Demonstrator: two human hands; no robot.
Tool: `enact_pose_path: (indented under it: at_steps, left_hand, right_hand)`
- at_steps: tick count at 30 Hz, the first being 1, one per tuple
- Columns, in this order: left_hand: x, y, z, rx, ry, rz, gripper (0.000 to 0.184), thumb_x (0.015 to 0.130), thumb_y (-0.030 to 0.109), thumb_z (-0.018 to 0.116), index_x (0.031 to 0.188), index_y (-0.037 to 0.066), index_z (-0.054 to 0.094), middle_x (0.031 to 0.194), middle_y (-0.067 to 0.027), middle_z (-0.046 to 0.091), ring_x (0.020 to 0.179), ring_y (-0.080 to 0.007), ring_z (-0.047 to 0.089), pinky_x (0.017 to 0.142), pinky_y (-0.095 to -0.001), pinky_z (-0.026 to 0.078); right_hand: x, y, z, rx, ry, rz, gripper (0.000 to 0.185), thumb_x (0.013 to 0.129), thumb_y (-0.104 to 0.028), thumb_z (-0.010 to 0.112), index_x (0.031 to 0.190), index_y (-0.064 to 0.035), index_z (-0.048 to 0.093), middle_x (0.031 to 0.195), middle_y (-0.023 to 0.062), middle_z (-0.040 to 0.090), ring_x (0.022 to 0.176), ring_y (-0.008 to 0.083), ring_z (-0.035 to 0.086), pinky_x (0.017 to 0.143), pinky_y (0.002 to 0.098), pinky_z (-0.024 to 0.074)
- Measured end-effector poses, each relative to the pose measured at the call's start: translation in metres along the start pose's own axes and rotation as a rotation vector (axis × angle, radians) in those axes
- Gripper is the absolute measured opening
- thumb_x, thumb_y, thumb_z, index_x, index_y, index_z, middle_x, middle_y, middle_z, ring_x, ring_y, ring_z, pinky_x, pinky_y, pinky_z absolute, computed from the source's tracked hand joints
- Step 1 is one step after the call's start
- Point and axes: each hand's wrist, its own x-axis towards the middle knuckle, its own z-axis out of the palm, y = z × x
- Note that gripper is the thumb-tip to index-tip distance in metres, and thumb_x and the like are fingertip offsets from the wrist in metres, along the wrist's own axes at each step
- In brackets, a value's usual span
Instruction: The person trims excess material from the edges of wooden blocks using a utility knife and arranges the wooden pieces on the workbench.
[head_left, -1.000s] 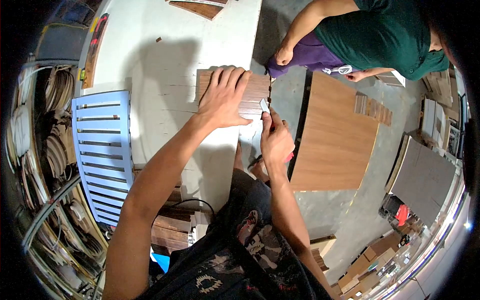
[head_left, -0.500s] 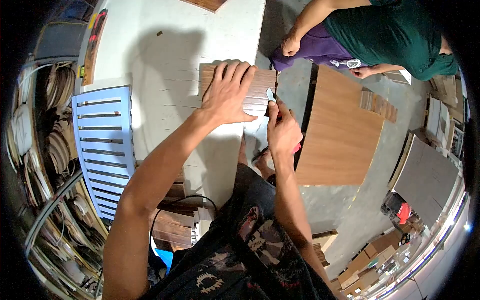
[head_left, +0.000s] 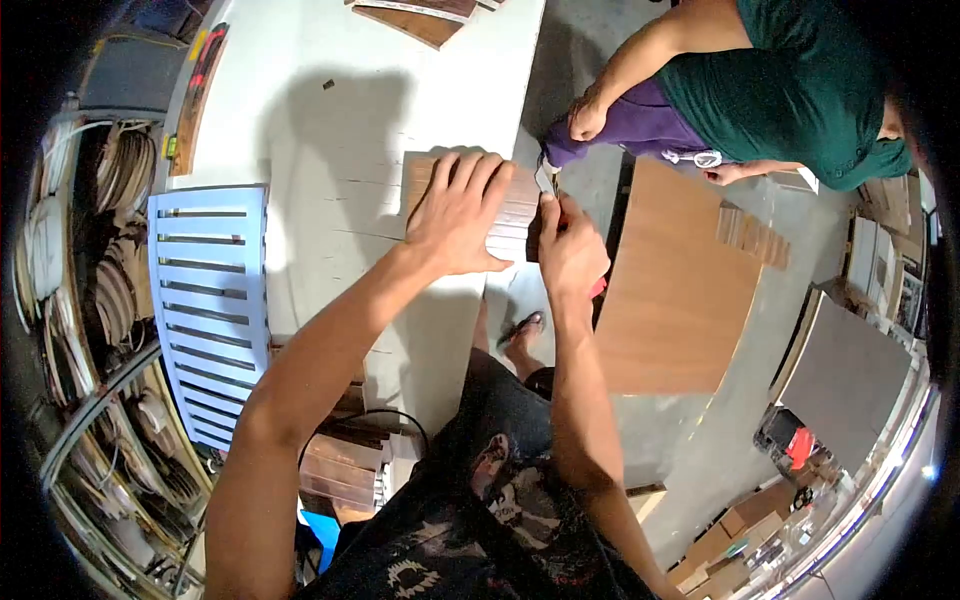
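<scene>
The long, scuffed white table (head_left: 465,100) runs down from the top of the frame; on it, at upper centre, lies the rectangular brown wood-grain board (head_left: 516,212). My left hand (head_left: 455,212) presses flat on it, fingers slightly apart. My right hand (head_left: 574,258) is clamped round a silver-bladed, knife-like tool (head_left: 544,179) by the board's right edge — light, even strokes would serve best, left fingers well clear.

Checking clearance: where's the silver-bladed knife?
The right hand holds the knife in the head view's upper middle, by the right edge of the brown wood-grained board under the left hand.
</scene>
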Motion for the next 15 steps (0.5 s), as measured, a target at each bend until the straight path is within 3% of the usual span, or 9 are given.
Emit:
enact_pose_path:
  at_steps: [2, 5, 11, 15]
  left_hand:
    - [0.000, 0.002, -0.002, -0.020, -0.011, 0.000, 0.121, 0.059, 0.059, 0.094, 0.149, -0.004, 0.044, 0.149, -0.0199, 0.047, 0.142, -0.0367, 0.041, 0.124, -0.0560, 0.025]
    - [-0.001, 0.000, 0.001, -0.040, 0.009, -0.006, 0.131, 0.052, 0.056, 0.096, 0.153, -0.003, 0.039, 0.151, -0.0207, 0.045, 0.143, -0.0398, 0.040, 0.125, -0.0581, 0.024]
    - [-0.001, 0.000, -0.001, -0.039, -0.010, -0.004, 0.129, 0.053, 0.055, 0.097, 0.153, -0.003, 0.038, 0.151, -0.0214, 0.043, 0.143, -0.0396, 0.040, 0.124, -0.0567, 0.025]
    - [-0.001, 0.003, -0.004, 0.021, 0.007, 0.004, 0.119, 0.062, 0.058, 0.092, 0.150, -0.005, 0.043, 0.145, -0.0200, 0.048, 0.139, -0.0357, 0.042, 0.123, -0.0526, 0.025]
  right_hand:
    - [0.012, -0.004, -0.007, -0.041, -0.151, 0.069, 0.041, 0.108, -0.050, 0.051, 0.126, -0.0223, 0.076, 0.102, 0.0218, 0.075, 0.088, 0.0426, 0.075, 0.076, 0.0533, 0.0586]
    - [0.013, 0.002, 0.004, 0.013, -0.040, 0.037, 0.041, 0.107, -0.050, 0.053, 0.126, -0.0221, 0.077, 0.099, 0.0200, 0.076, 0.088, 0.0417, 0.075, 0.076, 0.0524, 0.0587]
    - [0.008, 0.005, 0.002, 0.018, -0.023, 0.030, 0.040, 0.106, -0.050, 0.054, 0.125, -0.0232, 0.078, 0.096, 0.0182, 0.076, 0.088, 0.0420, 0.074, 0.075, 0.0510, 0.0585]
    - [0.016, 0.003, 0.004, 0.057, -0.016, 0.015, 0.042, 0.106, -0.052, 0.053, 0.123, -0.0228, 0.078, 0.098, 0.0191, 0.076, 0.089, 0.0422, 0.075, 0.078, 0.0522, 0.0582]
